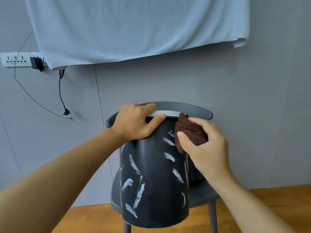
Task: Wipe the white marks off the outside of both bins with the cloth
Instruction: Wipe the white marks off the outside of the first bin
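1. Two hands on one dark bin (154, 182), which is tipped toward the camera on the seat of a grey chair (202, 190). The bin's base faces the viewer and its pale rim (168, 113) sits up against the chair's curved backrest (193, 108).
2. Left hand (134, 123) grips the bin near the rim on its upper left side. Fingers are curled over the top and the thumb is stretched along the pale rim, so it's got a firm hold.
3. Right hand (205, 148) has a bunched-up brown cloth (188, 132) pinched between thumb and curled fingers. The cloth is pressed against the bin's upper right side, just under the rim.
4. White marks (139, 194) are all over the bin wall facing up: short smeary streaks running from just beside the cloth down to the base edge. Loads of them, tbh.
5. Something dark (195, 174) sits on the seat behind the bin on the right side, mostly hidden by the right wrist. Can't tell what it is.
6. Background stuff: grey panelled wall, a pale sheet (134, 31) hung across the top, a white power strip (16, 59) at the left edge with a black adapter (36, 63) plugged in, and a black cable (61, 95) dangling loose. Wooden floor (277, 202) under the chair.
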